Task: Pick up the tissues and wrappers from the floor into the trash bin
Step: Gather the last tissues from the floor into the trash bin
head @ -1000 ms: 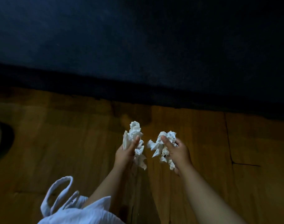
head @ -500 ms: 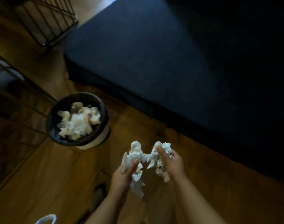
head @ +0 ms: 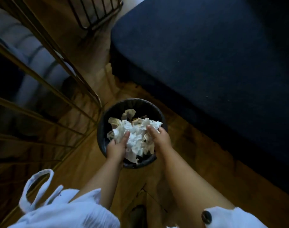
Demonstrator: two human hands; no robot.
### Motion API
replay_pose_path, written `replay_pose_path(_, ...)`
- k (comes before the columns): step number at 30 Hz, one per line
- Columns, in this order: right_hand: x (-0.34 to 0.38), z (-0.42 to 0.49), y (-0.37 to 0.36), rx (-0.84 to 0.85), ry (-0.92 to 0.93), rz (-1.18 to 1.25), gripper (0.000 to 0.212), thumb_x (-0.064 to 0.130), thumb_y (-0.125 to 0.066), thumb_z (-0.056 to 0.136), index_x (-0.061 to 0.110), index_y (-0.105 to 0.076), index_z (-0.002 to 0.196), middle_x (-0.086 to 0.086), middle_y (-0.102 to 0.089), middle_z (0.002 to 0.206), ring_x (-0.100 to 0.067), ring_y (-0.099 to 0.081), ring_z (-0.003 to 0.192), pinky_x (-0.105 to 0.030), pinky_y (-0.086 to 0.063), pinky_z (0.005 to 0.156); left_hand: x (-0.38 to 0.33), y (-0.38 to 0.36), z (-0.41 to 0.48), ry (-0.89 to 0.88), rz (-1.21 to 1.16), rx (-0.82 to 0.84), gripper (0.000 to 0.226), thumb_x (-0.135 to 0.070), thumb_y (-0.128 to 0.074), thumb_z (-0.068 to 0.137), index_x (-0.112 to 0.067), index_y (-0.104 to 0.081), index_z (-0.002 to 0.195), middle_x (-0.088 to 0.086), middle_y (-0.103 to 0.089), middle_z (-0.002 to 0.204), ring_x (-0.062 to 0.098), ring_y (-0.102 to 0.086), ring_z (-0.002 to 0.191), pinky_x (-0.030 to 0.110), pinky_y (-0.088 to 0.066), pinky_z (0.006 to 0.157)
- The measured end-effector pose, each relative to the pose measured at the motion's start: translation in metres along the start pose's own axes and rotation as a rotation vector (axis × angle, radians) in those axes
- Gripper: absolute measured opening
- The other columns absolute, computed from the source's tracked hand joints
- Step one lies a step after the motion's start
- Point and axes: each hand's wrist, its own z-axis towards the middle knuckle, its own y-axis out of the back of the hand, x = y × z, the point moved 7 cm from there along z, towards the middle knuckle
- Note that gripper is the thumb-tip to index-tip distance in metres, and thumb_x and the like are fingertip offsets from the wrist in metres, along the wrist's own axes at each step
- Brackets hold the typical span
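Now the left hand (head: 116,146) and right hand (head: 162,137) hover over the trash bin (head: 140,105), fingers (head: 126,135) clutching the crumpled tissues (head: 137,137), so next they need only let go.

Held a crumpled wad of tissues (head: 137,137) between the left hand (head: 117,146) and the right hand (head: 161,137), thumbs on top, just above the black-lined trash bin (head: 102,129) part-filled with paper. Found it on the wooden floor (head: 198,145), between a wire rack (head: 58,63) and dark blue furniture (head: 206,55).
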Motion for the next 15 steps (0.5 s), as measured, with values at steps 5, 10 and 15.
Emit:
replay_pose_path(5,-0.010,0.038,-0.016,-0.034,-0.065,-0.117,0.062,0.039,-0.059,0.086,0.023,-0.035,0.141,-0.004,-0.043,0.143,-0.026,-0.047,0.125,-0.036,-0.041,0.091,-0.013,-0.013,0.041,0.028,0.187,0.079,0.080,-0.056,-0.059,0.080,-0.018,-0.032,0.144,0.008,-0.043,0.145,0.032,-0.049,0.124,0.047,-0.045,0.099)
replay_pose_path(10,-0.011,0.027,-0.015,-0.141,0.117,-0.383,0.055,0.036,-0.055,0.090,0.024,-0.036,0.140,-0.001,-0.034,0.148,-0.021,-0.040,0.132,-0.041,-0.039,0.107,-0.023,-0.009,0.040,-0.233,0.515,0.037,0.066,-0.042,-0.048,0.093,-0.016,-0.024,0.148,0.008,-0.032,0.152,0.028,-0.033,0.138,0.038,-0.032,0.110)
replay_pose_path(15,-0.023,0.013,-0.020,-0.108,0.167,-0.380,0.046,0.037,-0.046,0.095,0.022,-0.041,0.137,0.000,-0.042,0.143,-0.017,-0.041,0.130,-0.029,-0.038,0.101,0.004,-0.026,0.044,-0.299,0.927,0.250,0.059,-0.053,-0.032,0.095,-0.028,-0.024,0.147,0.000,-0.018,0.158,0.022,-0.011,0.147,0.041,-0.021,0.116)
